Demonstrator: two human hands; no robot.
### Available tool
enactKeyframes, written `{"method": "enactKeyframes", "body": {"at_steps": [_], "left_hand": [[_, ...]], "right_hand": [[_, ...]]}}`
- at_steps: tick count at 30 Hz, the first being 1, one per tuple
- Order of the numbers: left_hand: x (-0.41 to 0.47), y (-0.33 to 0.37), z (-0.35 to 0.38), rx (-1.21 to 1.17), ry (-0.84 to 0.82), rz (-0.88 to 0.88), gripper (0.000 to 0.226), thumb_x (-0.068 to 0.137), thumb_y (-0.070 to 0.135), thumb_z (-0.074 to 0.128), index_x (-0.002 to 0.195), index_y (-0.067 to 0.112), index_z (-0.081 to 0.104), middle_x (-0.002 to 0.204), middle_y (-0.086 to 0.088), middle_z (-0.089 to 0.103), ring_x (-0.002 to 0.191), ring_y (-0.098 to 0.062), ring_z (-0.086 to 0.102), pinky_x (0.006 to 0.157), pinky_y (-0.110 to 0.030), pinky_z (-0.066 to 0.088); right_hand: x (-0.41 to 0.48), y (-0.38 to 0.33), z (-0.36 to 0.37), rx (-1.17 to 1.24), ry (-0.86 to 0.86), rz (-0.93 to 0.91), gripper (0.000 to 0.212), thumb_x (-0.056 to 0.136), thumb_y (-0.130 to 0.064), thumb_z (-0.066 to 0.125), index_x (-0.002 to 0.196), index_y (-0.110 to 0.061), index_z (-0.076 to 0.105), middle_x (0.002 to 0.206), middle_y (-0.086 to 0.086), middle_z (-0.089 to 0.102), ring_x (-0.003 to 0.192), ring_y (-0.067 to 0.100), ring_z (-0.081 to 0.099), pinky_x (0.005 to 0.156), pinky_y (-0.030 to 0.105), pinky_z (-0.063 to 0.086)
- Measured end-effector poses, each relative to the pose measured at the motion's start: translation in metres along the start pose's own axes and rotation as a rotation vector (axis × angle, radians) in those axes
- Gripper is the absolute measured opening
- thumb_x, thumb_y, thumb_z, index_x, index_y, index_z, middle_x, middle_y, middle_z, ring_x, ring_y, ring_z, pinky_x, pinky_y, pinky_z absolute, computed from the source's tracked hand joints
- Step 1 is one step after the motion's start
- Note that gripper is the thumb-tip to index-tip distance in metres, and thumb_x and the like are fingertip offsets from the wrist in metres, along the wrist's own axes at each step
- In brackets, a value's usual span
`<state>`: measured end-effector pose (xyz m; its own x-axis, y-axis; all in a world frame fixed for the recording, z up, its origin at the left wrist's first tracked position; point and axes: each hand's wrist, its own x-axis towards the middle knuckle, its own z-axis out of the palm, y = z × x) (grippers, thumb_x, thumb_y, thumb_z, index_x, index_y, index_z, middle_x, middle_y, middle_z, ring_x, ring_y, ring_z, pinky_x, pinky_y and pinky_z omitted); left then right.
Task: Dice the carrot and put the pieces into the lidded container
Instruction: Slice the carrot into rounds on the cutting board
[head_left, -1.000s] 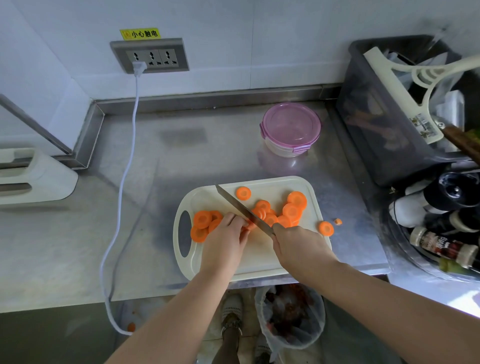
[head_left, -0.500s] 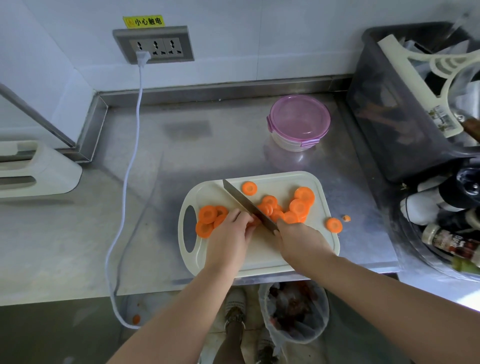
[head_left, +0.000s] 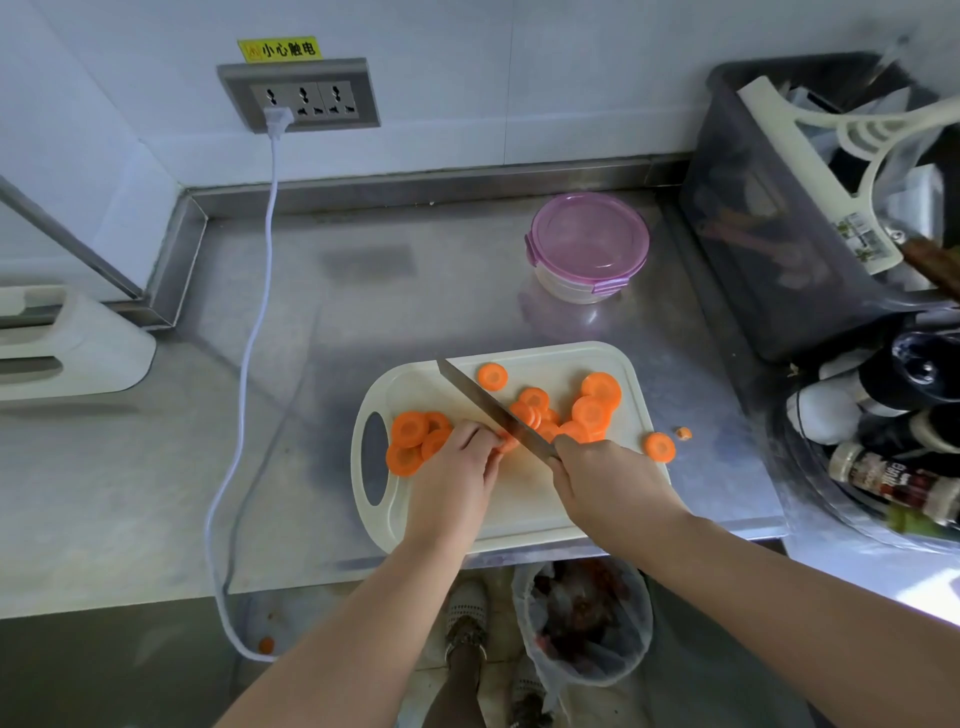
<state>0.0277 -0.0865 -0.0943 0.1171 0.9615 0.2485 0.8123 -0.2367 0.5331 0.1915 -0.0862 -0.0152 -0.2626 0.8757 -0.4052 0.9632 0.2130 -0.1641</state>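
A cream cutting board (head_left: 524, 512) lies at the counter's front edge with several orange carrot rounds (head_left: 592, 410) spread over it. My left hand (head_left: 454, 478) pinches a small carrot piece (head_left: 508, 442) at its fingertips. My right hand (head_left: 608, 486) grips the knife (head_left: 491, 408), whose blade angles up-left across the board right beside my left fingertips. More rounds (head_left: 410, 441) are heaped left of my left hand. A slice (head_left: 658, 447) and a small bit (head_left: 683, 433) lie off the board on the right. The round container (head_left: 589, 247) with a purple lid stands closed behind the board.
A dark bin (head_left: 779, 234) with utensils and a tub of bottles (head_left: 893, 478) fill the right side. A white cable (head_left: 249, 364) runs from the wall socket (head_left: 298, 96) down over the counter edge. A white appliance (head_left: 67, 343) sits left. A lined waste bin (head_left: 582, 623) stands below.
The view has shifted slightly. My hands, the knife and the carrot rounds sit much as before, with the blade still close beside my left fingertips.
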Motion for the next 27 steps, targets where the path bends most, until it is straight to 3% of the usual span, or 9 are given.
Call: {"method": "enactKeyframes", "body": {"at_steps": [8,14,27], "left_hand": [[0.0001,-0.0007,-0.0011,0.035,-0.003,0.067,0.012,0.077,0.009,0.076,0.087,0.011,0.069,0.087,-0.002,0.064,0.061,-0.020,0.064,0.041,-0.030,0.051],[0.0002,-0.0030,0.0010,0.014,-0.006,0.071,0.005,0.084,0.014,0.068,0.088,0.012,0.069,0.088,0.000,0.062,0.060,-0.020,0.063,0.042,-0.031,0.050],[0.0006,-0.0025,0.0000,0.013,-0.030,0.061,0.010,0.079,0.010,0.074,0.088,0.013,0.069,0.090,0.000,0.063,0.060,-0.020,0.063,0.042,-0.031,0.050]], "right_hand": [[0.0006,-0.0019,0.0014,-0.043,-0.011,0.004,0.021,0.103,-0.028,0.029,0.108,-0.016,0.045,0.070,-0.001,0.042,0.064,0.024,0.049,0.045,0.027,0.030],[0.0014,-0.0029,0.0036,-0.104,-0.038,0.018,0.014,0.101,-0.019,0.035,0.111,-0.015,0.044,0.064,-0.004,0.031,0.048,0.014,0.031,0.042,0.027,0.023],[0.0044,-0.0048,0.0062,-0.128,-0.090,0.012,0.019,0.100,-0.014,0.038,0.118,-0.012,0.043,0.065,-0.004,0.030,0.050,0.014,0.032,0.043,0.026,0.026]]}}
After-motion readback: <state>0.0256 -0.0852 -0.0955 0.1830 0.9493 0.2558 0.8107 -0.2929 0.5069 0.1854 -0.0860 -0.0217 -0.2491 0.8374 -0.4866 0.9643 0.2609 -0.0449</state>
